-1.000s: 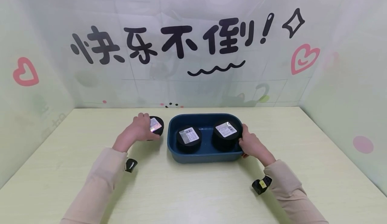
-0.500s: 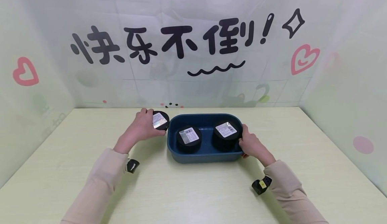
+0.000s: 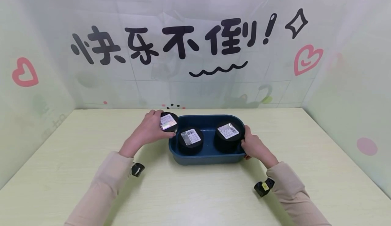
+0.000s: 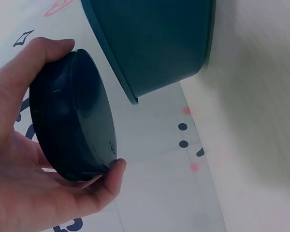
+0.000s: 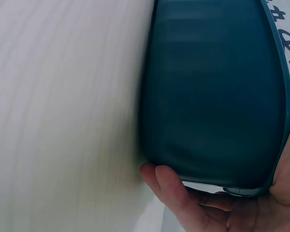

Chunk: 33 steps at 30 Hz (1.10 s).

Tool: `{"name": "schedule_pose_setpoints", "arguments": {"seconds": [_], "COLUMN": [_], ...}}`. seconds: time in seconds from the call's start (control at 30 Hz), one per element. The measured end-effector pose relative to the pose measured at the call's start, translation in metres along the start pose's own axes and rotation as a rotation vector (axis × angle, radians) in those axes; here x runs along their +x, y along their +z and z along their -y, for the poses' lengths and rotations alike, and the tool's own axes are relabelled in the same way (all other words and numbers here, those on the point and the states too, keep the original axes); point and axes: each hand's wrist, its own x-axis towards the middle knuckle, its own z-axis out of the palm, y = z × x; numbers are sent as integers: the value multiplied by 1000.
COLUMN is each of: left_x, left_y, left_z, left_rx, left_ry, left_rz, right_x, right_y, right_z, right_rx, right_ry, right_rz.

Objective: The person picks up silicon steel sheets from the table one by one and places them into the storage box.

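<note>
Left hand (image 3: 149, 129) grips a flat black round tin (image 3: 169, 122), fingers and thumb curled round its rim, silver label facing up. The tin is lifted off the table (image 3: 195, 192) and hangs just over the left end rim of the blue tub (image 3: 207, 158); the left wrist view shows the tin (image 4: 72, 116) tilted on edge in the hand (image 4: 34, 193), with the tub wall (image 4: 154, 43) close beside it but apart.

Right hand (image 3: 255, 148) holds the right end of the tub, thumb over the rim, fingers (image 5: 179, 198) curled under the base per the right wrist view, so it is closed on the tub (image 5: 212, 96).

Inside the tub: one black tin with barcode label (image 3: 190, 139) at the left half, one taller-looking black tin with white label (image 3: 229, 136) at the right half, close to the right hand. Between them there is little free floor.

Risks, as a judgement: the held tin sits right above the tub's left rim, so it may clip the rim on the way down and tip or slip from the grip. The free space beside the left tin looks tight; the held tin could land on that tin's lid and rest crooked or slide off. A knock on the rim could shove the tub, though the right hand's hold should limit that. The tilt may also let the tin drop edge first.
</note>
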Motion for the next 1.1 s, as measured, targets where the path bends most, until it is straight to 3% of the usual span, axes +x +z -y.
{"name": "schedule_pose_setpoints", "arguments": {"seconds": [0.5,1.1], "left_x": [0,4], "left_y": [9,18], "left_z": [-9,-21], "left_rx": [-49,-85], "left_ry": [88,163], "left_rz": [-35,24], "right_x": [-1,-1], "right_y": [0,0], "right_z": [2,1], "right_rx": [13,2], "right_ry": [9,1], "right_rz": [3,-7]}}
